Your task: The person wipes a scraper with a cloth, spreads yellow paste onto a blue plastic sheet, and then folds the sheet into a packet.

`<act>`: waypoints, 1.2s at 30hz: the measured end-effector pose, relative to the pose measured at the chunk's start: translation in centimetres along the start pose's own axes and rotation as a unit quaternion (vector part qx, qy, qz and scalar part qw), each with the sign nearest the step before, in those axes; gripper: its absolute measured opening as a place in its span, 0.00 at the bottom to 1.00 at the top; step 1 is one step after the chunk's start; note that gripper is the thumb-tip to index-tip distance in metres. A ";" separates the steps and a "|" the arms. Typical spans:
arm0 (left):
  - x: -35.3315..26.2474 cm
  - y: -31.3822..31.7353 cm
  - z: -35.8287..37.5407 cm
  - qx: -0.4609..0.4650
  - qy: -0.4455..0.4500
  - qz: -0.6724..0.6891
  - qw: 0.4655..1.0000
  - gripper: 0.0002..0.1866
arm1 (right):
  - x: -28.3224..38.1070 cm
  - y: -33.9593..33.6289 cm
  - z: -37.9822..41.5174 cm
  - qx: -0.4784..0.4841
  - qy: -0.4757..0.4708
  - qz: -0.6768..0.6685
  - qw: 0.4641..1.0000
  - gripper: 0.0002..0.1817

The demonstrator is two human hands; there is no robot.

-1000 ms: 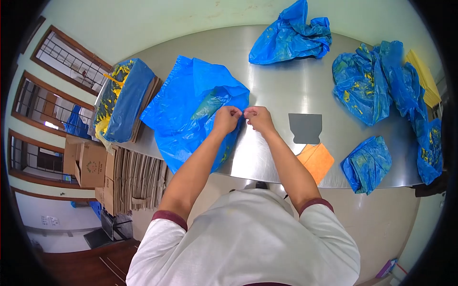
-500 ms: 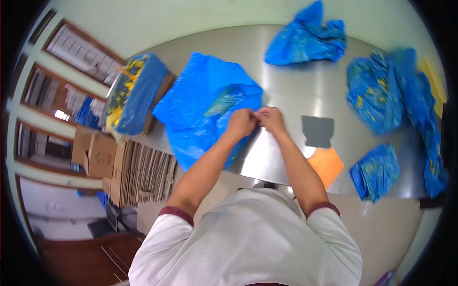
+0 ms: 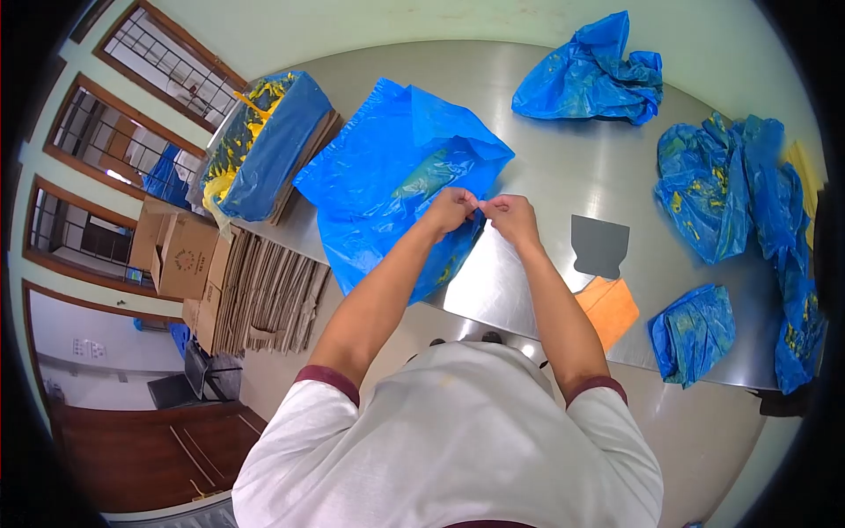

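Note:
A large blue plastic bag (image 3: 370, 167) lies spread on the steel table, with a greenish patch showing on its upper face. My left hand (image 3: 451, 211) reaches over the bag's right edge, its thumb and forefinger pinched on the plastic. Right beside it, my right hand (image 3: 512, 218) is also closed in a pinch at that same edge. The fingertips of both hands meet, and the bit of plastic between them is mostly hidden. To the right of my right hand lies a dark grey flat scraper (image 3: 600, 246), and below it an orange sheet or cloth (image 3: 609, 308).
Crumpled blue bags with yellow smears (image 3: 700, 189) lie on the steel table (image 3: 550, 163) at right; another bag (image 3: 590, 75) is at the back. A box lined in blue plastic (image 3: 277, 158) with yellow residue stands at left. Flattened cardboard (image 3: 268, 295) is stacked below it.
The view has shifted slightly, so table items appear moved. The bag's right corner reaches a little farther right. Both hands stay pinched together at the bag's edge.

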State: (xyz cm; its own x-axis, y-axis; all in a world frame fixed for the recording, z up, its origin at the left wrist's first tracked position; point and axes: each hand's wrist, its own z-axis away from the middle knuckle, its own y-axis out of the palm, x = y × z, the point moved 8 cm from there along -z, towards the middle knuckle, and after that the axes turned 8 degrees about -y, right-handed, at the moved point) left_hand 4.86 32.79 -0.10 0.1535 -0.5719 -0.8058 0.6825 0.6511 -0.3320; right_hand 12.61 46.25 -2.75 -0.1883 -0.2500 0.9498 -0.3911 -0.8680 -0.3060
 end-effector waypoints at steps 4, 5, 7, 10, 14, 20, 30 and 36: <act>0.3 -0.1 -0.1 0.011 -0.008 0.010 1.000 0.06 | 0.8 -0.1 0.3 -0.027 -0.031 0.046 0.998 0.17; 0.4 -0.1 -0.2 0.013 -0.004 0.013 1.000 0.05 | 1.0 -0.1 0.4 -0.041 -0.049 0.059 0.996 0.15; 0.5 -0.3 -0.2 0.015 0.005 0.021 1.000 0.05 | 1.5 -0.4 0.9 -0.056 -0.048 0.078 0.994 0.14; 0.1 -0.6 0.2 -0.009 0.026 -0.002 1.000 0.04 | 1.8 -0.4 1.2 -0.065 -0.040 0.092 0.993 0.11; 0.3 -1.6 -0.3 -0.039 0.042 -0.032 0.998 0.04 | 1.8 -0.4 1.4 -0.076 -0.041 0.136 0.987 0.10; -0.4 -4.1 -0.6 -0.083 0.056 -0.081 0.992 0.05 | 1.9 -0.4 1.7 -0.067 -0.038 0.146 0.986 0.10; -4.9 -12.3 0.8 -0.199 0.102 -0.264 0.938 0.07 | 1.5 -1.2 1.9 -0.041 -0.022 0.148 0.988 0.08; -1.6 -16.6 -1.3 -0.217 0.095 -0.196 0.952 0.08 | 1.0 -2.3 1.7 -0.062 -0.042 0.140 0.987 0.10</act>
State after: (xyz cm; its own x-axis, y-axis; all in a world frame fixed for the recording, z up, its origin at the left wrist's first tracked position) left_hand -7.57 23.53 6.04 -0.2118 -0.7395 -0.6390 0.2959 0.5746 -0.7631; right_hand 14.84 47.26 -1.04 -0.2311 -0.5127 0.8269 -0.4433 -0.7010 -0.5586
